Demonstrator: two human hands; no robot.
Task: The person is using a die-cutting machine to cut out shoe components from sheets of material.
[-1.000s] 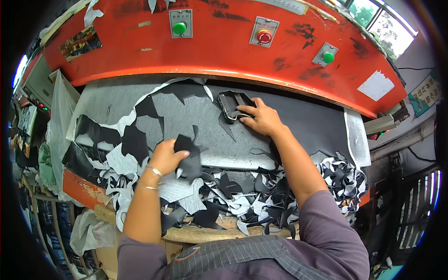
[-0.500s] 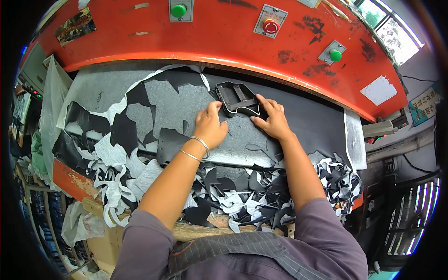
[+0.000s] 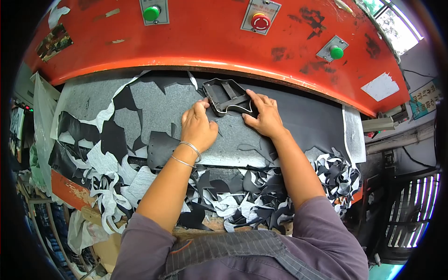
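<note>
A dark metal cutting die (image 3: 226,95) with an open frame lies on a grey sheet of material (image 3: 186,105) under the red press head (image 3: 200,42). My left hand (image 3: 198,126) rests flat on the sheet, fingertips touching the die's near left edge. My right hand (image 3: 263,114) lies on the die's right side, fingers spread over its rim. Two thin bangles circle my left wrist. Neither hand grips anything closed.
Black and white offcuts (image 3: 233,196) pile along the table's near edge and to the left (image 3: 100,158) and right (image 3: 336,172). The press head carries green buttons (image 3: 151,12) (image 3: 336,52) and a red button (image 3: 260,21). A fan grille (image 3: 410,210) stands at the right.
My left hand dropped a black scrap at the near left, then moved up to the die beside my right hand. The view shifted closer to the press.
</note>
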